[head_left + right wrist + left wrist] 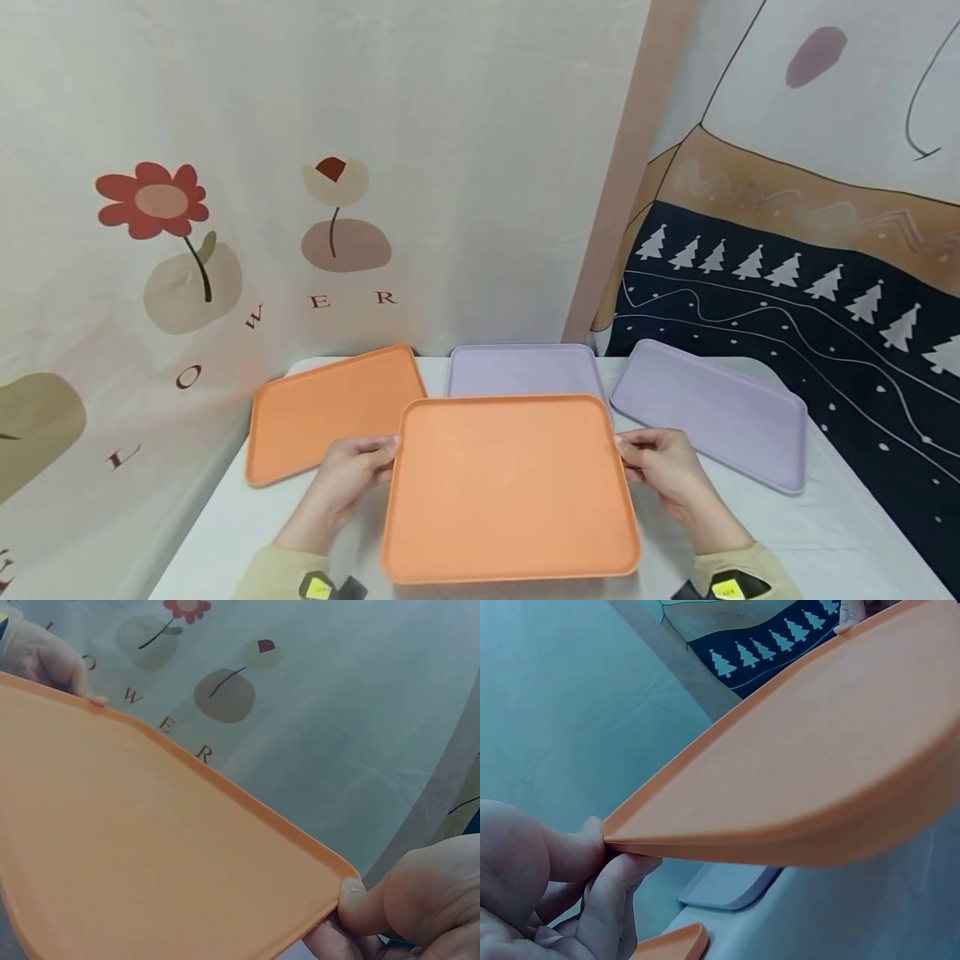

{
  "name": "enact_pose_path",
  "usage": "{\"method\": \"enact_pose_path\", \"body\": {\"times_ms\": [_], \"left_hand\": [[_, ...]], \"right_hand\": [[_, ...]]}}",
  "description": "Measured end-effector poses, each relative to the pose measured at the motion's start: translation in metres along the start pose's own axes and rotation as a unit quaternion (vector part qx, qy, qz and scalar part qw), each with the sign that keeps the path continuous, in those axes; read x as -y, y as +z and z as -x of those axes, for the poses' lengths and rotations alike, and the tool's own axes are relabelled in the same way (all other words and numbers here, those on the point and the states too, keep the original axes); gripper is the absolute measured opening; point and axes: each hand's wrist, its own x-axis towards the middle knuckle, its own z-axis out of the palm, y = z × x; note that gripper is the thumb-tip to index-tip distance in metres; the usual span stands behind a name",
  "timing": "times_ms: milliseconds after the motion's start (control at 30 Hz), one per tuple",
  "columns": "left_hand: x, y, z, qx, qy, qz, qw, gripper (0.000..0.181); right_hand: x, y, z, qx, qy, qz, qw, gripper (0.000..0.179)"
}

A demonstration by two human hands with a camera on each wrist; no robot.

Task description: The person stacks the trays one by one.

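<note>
1. Held orange tray [510,492]: rectangular, rounded corners, low raised rim; held up above the worktop [825,542], front and centre, inner face toward the head camera.
2. Left hand [352,475]: clamped on the held orange tray at its left side, near the far corner, thumb on the rim and fingers curled beneath.
3. Right hand [663,467]: clamped on the same tray at its right side, near the far corner, thumb over the rim, fingers below.
4. Second orange tray [330,412]: on the worktop, far left, set at an angle, behind the left hand.
5. Middle lilac tray [525,367]: on the worktop at the back, its near part hidden behind the held tray in the head view.
6. Right lilac tray [712,417]: on the worktop, right of the middle one, set at an angle, beyond the right hand.
7. Worktop: white covering, rounded far corners.
8. Sleeves [750,562], one pair: pale yellowish, with dark wrist devices [318,586] bearing yellow labels.
9. Pale backdrop [487,167]: printed with flowers and brown letters; pinkish-brown band at its right edge.
10. Patterned hanging [750,325], right: navy section with a row of white fir trees, brown band above.
</note>
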Motion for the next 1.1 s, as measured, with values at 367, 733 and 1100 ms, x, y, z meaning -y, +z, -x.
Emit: {"method": "enact_pose_path", "body": {"times_ms": [367, 733, 1100], "left_hand": [[0.001, 0.015, -0.001, -0.005, 0.015, -0.007, 0.9999, 0.021], [-0.002, 0.030, -0.005, 0.000, 0.007, -0.015, 0.9999, 0.018], [0.003, 0.035, -0.009, -0.001, 0.008, -0.047, 0.9989, 0.019]], "right_hand": [[0.000, -0.013, -0.001, -0.009, 0.006, 0.010, 0.9999, 0.016], [-0.001, -0.026, 0.002, -0.020, 0.017, 0.013, 0.9996, 0.018], [-0.012, -0.029, 0.001, -0.025, 0.021, 0.019, 0.9993, 0.016]]}}
